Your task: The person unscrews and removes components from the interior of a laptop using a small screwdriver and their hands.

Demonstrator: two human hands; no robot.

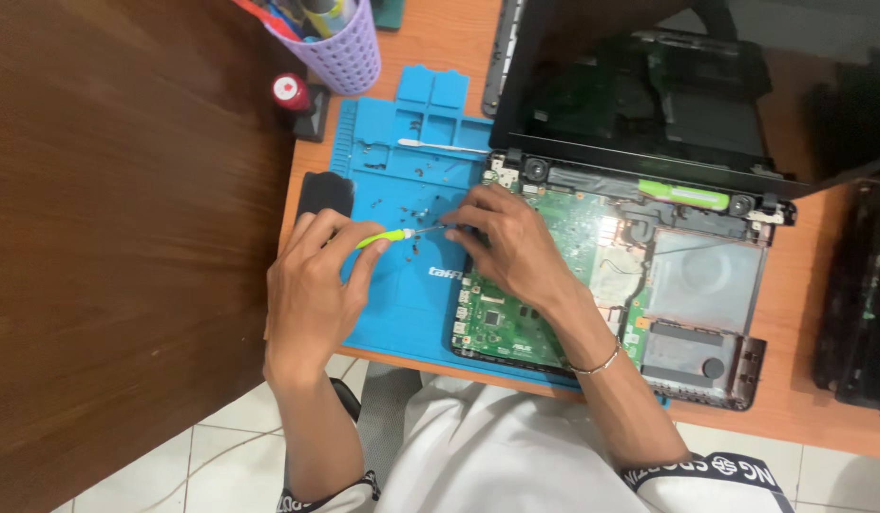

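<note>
1. Screwdriver [394, 234] with a green handle lies level over the blue work mat [402, 304], its thin shaft pointing towards the opened laptop [649, 275].
2. The left hand [312, 290] has its fingers curled closed around the handle.
3. The right hand [511, 247] rests on the green circuit board [502, 323] at the laptop's near left corner, fingertips pinched narrowly at the screwdriver's tip (whether they also grip a screw I cannot tell).
4. Small dark screws [416, 204] are scattered on the mat just beyond the hands, with a slim white tool [440, 146] lying farther back.
5. A lilac mesh pen cup [340, 47] stands at the desk's far left, a red-topped object [291, 92] beside it.
</note>
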